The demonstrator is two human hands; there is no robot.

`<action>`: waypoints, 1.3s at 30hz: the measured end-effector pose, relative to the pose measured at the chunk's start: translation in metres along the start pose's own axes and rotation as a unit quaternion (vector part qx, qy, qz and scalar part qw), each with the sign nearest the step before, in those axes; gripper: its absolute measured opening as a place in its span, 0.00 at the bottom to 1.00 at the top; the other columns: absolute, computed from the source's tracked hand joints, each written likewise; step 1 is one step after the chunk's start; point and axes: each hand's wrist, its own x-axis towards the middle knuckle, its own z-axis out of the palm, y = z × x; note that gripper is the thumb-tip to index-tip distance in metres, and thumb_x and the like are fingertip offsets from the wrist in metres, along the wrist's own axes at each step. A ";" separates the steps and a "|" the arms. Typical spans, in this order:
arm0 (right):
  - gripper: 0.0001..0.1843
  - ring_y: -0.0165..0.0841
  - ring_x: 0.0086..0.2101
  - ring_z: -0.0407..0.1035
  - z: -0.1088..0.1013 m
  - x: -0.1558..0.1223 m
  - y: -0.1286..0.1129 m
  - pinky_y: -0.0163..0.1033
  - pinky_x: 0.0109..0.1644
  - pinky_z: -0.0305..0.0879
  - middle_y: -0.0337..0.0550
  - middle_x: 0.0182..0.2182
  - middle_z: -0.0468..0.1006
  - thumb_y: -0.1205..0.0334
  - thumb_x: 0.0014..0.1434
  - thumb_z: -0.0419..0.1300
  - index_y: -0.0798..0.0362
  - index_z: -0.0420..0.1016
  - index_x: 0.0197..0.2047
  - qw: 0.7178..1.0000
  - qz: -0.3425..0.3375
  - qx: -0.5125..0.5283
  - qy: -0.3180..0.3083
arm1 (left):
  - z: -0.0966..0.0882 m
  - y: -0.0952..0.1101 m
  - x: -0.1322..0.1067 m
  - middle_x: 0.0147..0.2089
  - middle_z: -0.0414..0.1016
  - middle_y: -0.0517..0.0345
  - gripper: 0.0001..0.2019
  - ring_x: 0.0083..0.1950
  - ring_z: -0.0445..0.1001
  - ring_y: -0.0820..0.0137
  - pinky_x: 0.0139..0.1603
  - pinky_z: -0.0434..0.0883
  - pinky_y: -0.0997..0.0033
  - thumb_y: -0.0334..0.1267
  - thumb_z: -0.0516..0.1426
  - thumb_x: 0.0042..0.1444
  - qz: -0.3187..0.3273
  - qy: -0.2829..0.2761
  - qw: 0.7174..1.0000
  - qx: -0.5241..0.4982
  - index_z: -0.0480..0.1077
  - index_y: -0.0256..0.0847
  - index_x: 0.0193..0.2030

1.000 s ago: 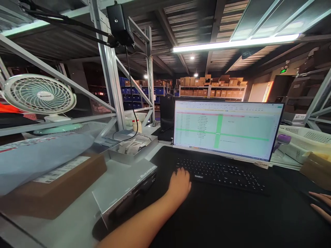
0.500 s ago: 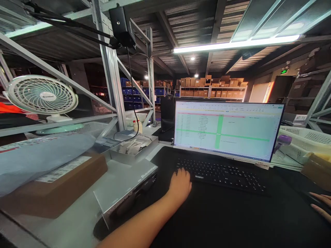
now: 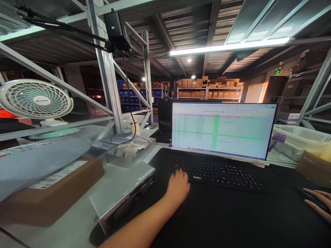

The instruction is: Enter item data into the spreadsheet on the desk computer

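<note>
My left hand (image 3: pixel 178 187) rests palm down at the left end of a black keyboard (image 3: pixel 219 175), fingers lying on the keys. At the right edge of the view my right hand (image 3: pixel 318 203) lies over a dark mouse (image 3: pixel 310 199), fingers stretched forward. Behind the keyboard stands a monitor (image 3: pixel 222 130) showing a spreadsheet with a green row and column highlighted. Both hands sit on a black desk mat (image 3: pixel 232 220).
A silver device (image 3: pixel 124 196) and a brown labelled parcel (image 3: pixel 49 191) under a grey mailer bag (image 3: pixel 38 160) lie to the left. A white fan (image 3: pixel 34 100) stands on the shelf rail. A metal tray (image 3: pixel 128 151), white baskets (image 3: pixel 297 137) and a cardboard box (image 3: pixel 312 167) flank the monitor.
The view has shifted slightly to the right and up. My right hand shows a little more over the mouse. My left hand stays on the keyboard's left end.
</note>
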 end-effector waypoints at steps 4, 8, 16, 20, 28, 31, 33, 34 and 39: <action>0.30 0.52 0.51 0.69 -0.018 0.001 -0.039 0.56 0.53 0.64 0.57 0.50 0.73 0.33 0.49 0.55 0.33 0.76 0.53 0.998 0.055 0.028 -0.021 | 0.000 0.000 0.001 0.67 0.65 0.34 0.24 0.66 0.65 0.50 0.61 0.67 0.49 0.40 0.52 0.64 0.002 0.012 1.000 0.004 0.65 0.31 0.64; 0.31 0.51 0.53 0.68 -0.033 0.003 -0.069 0.52 0.57 0.64 0.59 0.51 0.71 0.36 0.52 0.54 0.41 0.75 0.53 0.997 0.069 0.014 -0.037 | 0.001 -0.002 0.001 0.66 0.67 0.34 0.22 0.65 0.66 0.50 0.61 0.68 0.49 0.38 0.52 0.63 0.004 0.027 1.000 0.005 0.66 0.33 0.62; 0.30 0.52 0.55 0.67 -0.035 0.002 -0.072 0.52 0.59 0.63 0.62 0.52 0.70 0.39 0.54 0.52 0.47 0.72 0.54 0.997 0.073 0.001 -0.038 | 0.001 -0.001 0.002 0.66 0.66 0.37 0.23 0.65 0.66 0.53 0.62 0.68 0.51 0.38 0.51 0.64 0.005 0.022 0.999 0.033 0.66 0.32 0.64; 0.31 0.51 0.54 0.67 -0.027 0.005 -0.060 0.52 0.57 0.64 0.62 0.51 0.71 0.38 0.55 0.51 0.48 0.73 0.54 0.997 0.070 -0.008 -0.032 | 0.000 0.000 0.003 0.67 0.66 0.37 0.23 0.66 0.65 0.52 0.62 0.67 0.51 0.39 0.50 0.65 0.004 0.012 0.999 0.030 0.65 0.31 0.64; 0.28 0.53 0.53 0.67 -0.015 0.011 -0.048 0.54 0.57 0.63 0.61 0.50 0.72 0.38 0.54 0.52 0.44 0.73 0.52 0.998 0.064 -0.006 -0.010 | 0.001 0.000 0.001 0.66 0.67 0.37 0.23 0.66 0.66 0.52 0.62 0.68 0.51 0.39 0.51 0.64 0.001 0.020 1.000 0.021 0.66 0.32 0.63; 0.29 0.53 0.53 0.68 -0.019 0.011 -0.056 0.53 0.58 0.63 0.62 0.50 0.72 0.39 0.54 0.52 0.45 0.73 0.52 0.998 0.065 -0.002 -0.016 | 0.003 -0.001 0.002 0.66 0.67 0.37 0.23 0.66 0.66 0.52 0.62 0.68 0.51 0.38 0.51 0.64 0.001 0.025 0.999 0.020 0.66 0.33 0.63; 0.29 0.52 0.53 0.68 -0.022 0.011 -0.062 0.52 0.59 0.63 0.61 0.51 0.71 0.40 0.54 0.52 0.46 0.73 0.53 0.998 0.064 -0.004 -0.020 | 0.005 -0.002 0.002 0.66 0.67 0.36 0.22 0.65 0.66 0.52 0.62 0.68 0.50 0.37 0.51 0.63 0.005 0.033 0.999 0.019 0.66 0.33 0.63; 0.29 0.51 0.53 0.68 -0.023 0.010 -0.065 0.51 0.59 0.63 0.61 0.51 0.71 0.41 0.54 0.52 0.46 0.73 0.53 0.998 0.064 -0.006 -0.023 | 0.006 -0.002 0.003 0.65 0.67 0.36 0.22 0.65 0.67 0.52 0.61 0.68 0.50 0.37 0.51 0.63 0.007 0.036 0.999 0.019 0.66 0.33 0.63; 0.30 0.48 0.54 0.68 -0.025 0.009 -0.070 0.48 0.58 0.64 0.59 0.54 0.70 0.41 0.56 0.53 0.46 0.73 0.57 0.996 0.074 -0.011 -0.043 | 0.004 -0.004 0.002 0.65 0.68 0.37 0.22 0.65 0.67 0.51 0.61 0.69 0.50 0.36 0.51 0.63 0.008 0.029 0.999 0.026 0.67 0.34 0.62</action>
